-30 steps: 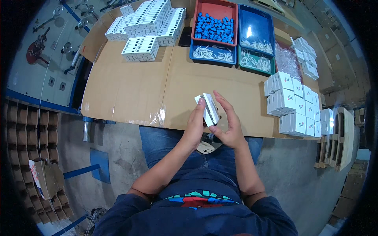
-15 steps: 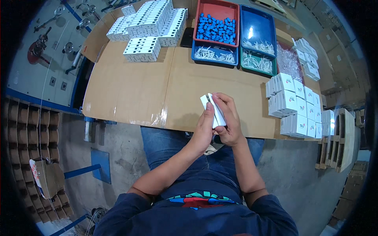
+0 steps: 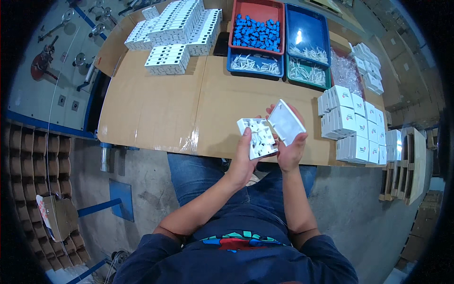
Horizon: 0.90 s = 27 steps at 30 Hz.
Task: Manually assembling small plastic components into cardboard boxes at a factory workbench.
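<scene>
My left hand [image 3: 243, 158] grips a white plastic housing [image 3: 259, 138] by its left edge, thumb on top, its moulded inner side facing up. In my right hand [image 3: 291, 154] is a white cover [image 3: 286, 122], tilted, with its hollow inside toward me. The two parts are apart, side by side above the front of the cardboard-covered table [image 3: 156, 109]. Fingers of my right hand show behind the cover's upper edge; the rest of them are hidden by it.
White housings [image 3: 172, 28] are stacked at the back left. A red tray [image 3: 257, 9] holds blue parts; a blue tray [image 3: 230, 66], another blue tray [image 3: 307, 26] and a green tray [image 3: 321, 86] hold small pale pieces. White covers [image 3: 362, 125] stand stacked at the right.
The white housing and cover, held together before, are now separated. My right hand has moved right with the cover, and the insides of both parts have come into view.
</scene>
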Available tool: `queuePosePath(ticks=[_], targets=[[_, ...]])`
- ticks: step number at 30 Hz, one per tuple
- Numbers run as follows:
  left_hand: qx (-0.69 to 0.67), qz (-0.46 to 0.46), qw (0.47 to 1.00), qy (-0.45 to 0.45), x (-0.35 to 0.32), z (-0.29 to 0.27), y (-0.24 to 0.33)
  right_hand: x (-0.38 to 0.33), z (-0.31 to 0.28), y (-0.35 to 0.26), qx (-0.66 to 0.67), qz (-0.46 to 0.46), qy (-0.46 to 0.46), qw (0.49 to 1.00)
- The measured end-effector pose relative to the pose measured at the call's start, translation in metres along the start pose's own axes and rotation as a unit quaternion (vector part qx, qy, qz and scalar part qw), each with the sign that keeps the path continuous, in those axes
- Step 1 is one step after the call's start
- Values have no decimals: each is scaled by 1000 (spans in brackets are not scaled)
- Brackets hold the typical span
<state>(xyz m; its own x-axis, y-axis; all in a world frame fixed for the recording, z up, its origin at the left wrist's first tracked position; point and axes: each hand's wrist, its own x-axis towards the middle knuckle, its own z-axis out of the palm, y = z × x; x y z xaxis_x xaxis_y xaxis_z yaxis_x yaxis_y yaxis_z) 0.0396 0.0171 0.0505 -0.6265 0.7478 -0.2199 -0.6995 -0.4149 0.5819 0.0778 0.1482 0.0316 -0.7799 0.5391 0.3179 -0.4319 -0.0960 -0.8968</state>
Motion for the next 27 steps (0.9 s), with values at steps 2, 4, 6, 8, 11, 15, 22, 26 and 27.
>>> queuePosePath(ticks=[2, 4, 6, 8, 11, 15, 22, 26, 27], targets=[[39, 14, 999, 24, 4, -8, 2, 3, -12, 9, 116, 14, 56, 992], [75, 36, 992, 92, 11, -21, -2, 5, -36, 26, 33, 83, 82, 993], [117, 74, 988, 65, 19, -47, -5, 5, -46, 32, -53, 203, 143, 967], [147, 83, 984, 51, 30, -73, -6, 5, -73, 39, -152, 220, 80, 960], [256, 86, 961, 66, 38, -111, -14, 7, -91, 43, -265, 235, 40, 934], [380, 149, 912, 38, 51, -136, -20, 25, -116, 47, -268, 282, -90, 917], [760, 160, 625, 84, 58, -143, -1, 42, -113, 62, -509, 168, -179, 825], [770, 213, 595, 84, 59, -146, -10, 25, -101, 64, -555, 84, -108, 821], [772, 223, 590, 78, 58, -145, -11, 20, -96, 61, -578, 96, -113, 803]])
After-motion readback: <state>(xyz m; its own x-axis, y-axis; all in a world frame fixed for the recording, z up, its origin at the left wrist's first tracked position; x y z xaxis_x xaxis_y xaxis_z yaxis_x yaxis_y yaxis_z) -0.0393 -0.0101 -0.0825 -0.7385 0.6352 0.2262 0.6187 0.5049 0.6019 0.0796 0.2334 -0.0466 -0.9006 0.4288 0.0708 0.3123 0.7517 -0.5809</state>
